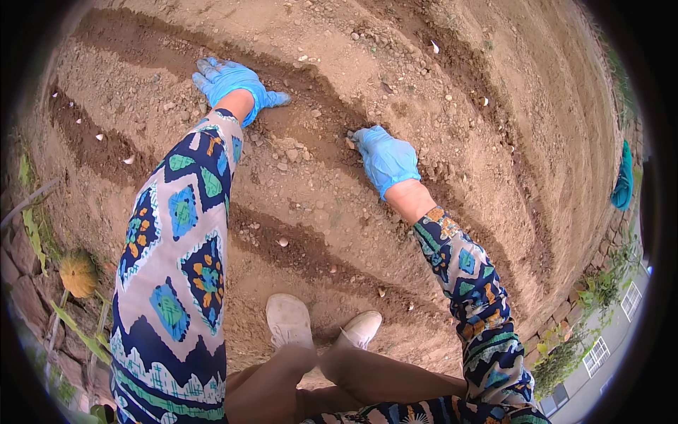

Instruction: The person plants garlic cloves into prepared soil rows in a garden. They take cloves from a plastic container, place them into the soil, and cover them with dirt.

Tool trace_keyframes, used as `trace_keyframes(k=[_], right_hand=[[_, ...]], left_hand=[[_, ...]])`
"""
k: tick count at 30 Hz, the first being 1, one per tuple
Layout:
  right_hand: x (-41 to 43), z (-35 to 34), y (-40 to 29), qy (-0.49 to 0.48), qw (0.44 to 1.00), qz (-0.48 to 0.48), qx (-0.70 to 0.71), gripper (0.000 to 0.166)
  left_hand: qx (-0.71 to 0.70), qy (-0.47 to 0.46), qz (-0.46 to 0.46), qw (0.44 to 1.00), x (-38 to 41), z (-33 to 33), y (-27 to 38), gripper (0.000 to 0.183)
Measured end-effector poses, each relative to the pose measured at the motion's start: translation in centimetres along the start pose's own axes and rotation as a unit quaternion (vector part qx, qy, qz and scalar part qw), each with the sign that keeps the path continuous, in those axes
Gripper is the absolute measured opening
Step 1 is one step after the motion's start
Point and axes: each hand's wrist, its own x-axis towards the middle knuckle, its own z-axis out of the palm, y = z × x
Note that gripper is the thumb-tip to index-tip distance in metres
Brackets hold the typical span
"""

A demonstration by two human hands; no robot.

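My left hand [233, 87], in a blue disposable glove soiled at the fingertips, rests with fingers spread on the edge of a dark soil furrow [296, 85]. My right hand [385, 159], gloved the same way, is lower down the same furrow at its side, fingers curled under beside a small clod [350, 143]; its palm side is hidden, so whether it holds anything does not show. Pale garlic cloves [128, 159] lie spaced out in the furrow to the left, which continues below past another clove [283, 242]. More cloves [485, 102] sit in the furrow at the upper right.
Ridges of dry soil with pebbles [291, 153] run between the furrows. My shoes [290, 318] stand just below the nearest furrow. A ribbed gourd or pumpkin [78, 273] and stones border the left side. A teal cloth-like item [623, 177] lies at the far right edge.
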Motion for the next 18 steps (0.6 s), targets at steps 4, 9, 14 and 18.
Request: trace_keyframes(k=[4, 9, 14, 18], right_hand=[[0.4, -0.1, -0.8, -0.019, 1.000, -0.004, 0.015, 0.021], [0.3, 0.3, -1.0, -0.038, 0.997, 0.018, 0.069, 0.021], [0.1, 0.0, 0.4, -0.005, 0.984, 0.065, 0.165, 0.019], [-2.4, -3.6, 0.1, 0.071, 0.971, 0.109, 0.202, 0.018]], left_hand=[[0.006, -0.002, 0.004, 1.000, -0.8, -0.6, -0.5, 0.115], [-0.002, 0.001, 0.003, 1.000, -0.7, -0.4, -0.3, 0.115], [0.007, -0.009, 0.020, 1.000, -0.5, -0.2, 0.5, 0.113], [0.006, 0.001, 0.011, 1.000, -1.3, -1.0, -2.5, 0.110]])
